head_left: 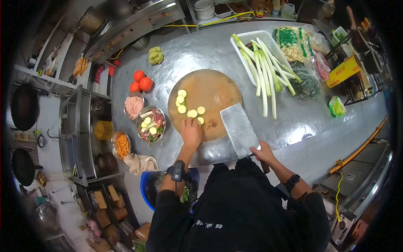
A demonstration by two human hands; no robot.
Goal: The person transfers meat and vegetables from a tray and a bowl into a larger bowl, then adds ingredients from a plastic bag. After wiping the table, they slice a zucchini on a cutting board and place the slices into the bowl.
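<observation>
My left hand (191, 132) is at the lower left of the round wooden cutting board (210, 86), its fingers pressed together beside pale green-edged slices (192, 113); what they hold, if anything, is hidden. More slices lie up the board's left side. My right hand (263, 152) grips the handle of a wide cleaver (241, 131), whose blade lies flat over the board's lower right edge. A steel bowl (139, 130) of mixed meat and slices stands left of the board. Brown bits are near the blade.
Tomatoes (146, 84), a bowl of minced meat (134, 106), a bowl of orange pieces (122, 145) and a cloth (142, 164) are at left. A white basket (236, 45) with leeks (264, 80) stands at the back right, beside bagged food (294, 44). Below the table is a blue bucket (145, 191).
</observation>
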